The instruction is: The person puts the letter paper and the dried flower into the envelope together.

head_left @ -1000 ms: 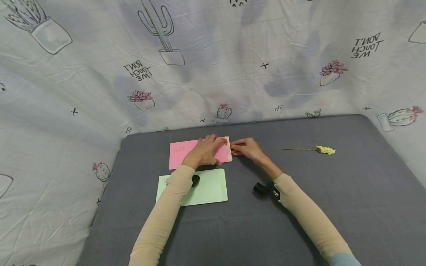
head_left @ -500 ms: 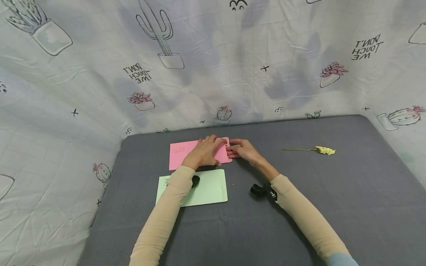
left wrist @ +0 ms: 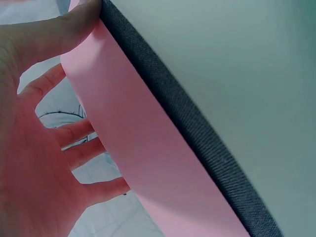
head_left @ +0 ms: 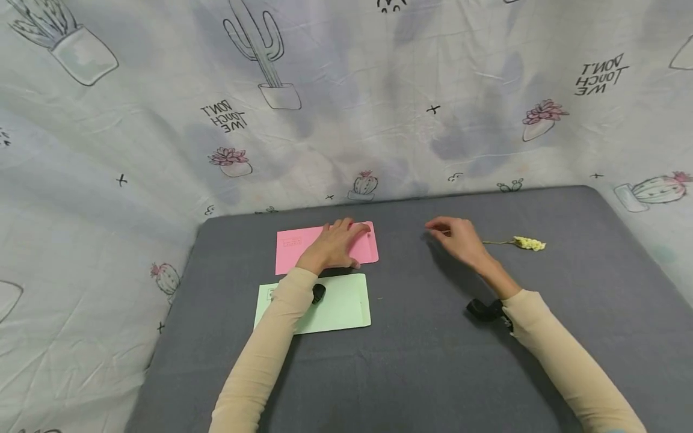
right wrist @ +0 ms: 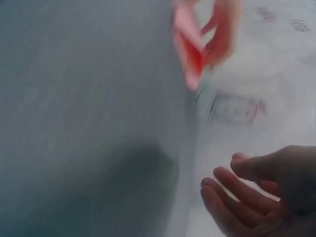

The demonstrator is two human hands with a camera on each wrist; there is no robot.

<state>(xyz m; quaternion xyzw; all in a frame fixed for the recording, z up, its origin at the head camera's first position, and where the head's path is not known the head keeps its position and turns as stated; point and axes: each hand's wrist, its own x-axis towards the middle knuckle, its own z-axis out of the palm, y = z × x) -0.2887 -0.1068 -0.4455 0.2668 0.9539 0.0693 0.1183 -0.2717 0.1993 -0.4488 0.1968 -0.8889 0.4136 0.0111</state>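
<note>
My left hand point(head_left: 331, 245) spans the pink envelope point(head_left: 293, 254), thumb at its near long edge and fingers at the far one. Seen from the right wrist, the mouth of the pink envelope point(right wrist: 193, 54) gapes, squeezed between that thumb and fingers. In the left wrist view the left thumb point(left wrist: 54, 37) presses the paper edge. My right hand point(head_left: 459, 240) hovers above the table left of a yellow flower point(head_left: 529, 243) on a thin stem, covering the stem's left end from the head view. Its fingers point(right wrist: 242, 197) are loosely bent with nothing between them.
A pale green envelope point(head_left: 338, 310) lies nearer to me, partly under my left forearm. The dark grey tabletop point(head_left: 411, 361) runs back to a curtain point(head_left: 379, 138) printed with cacti. Black wrist devices show at both cuffs.
My right hand has left the pink envelope's right end and moved right to the flower stem. The paler strip at that end no longer shows. My left hand stays put.
</note>
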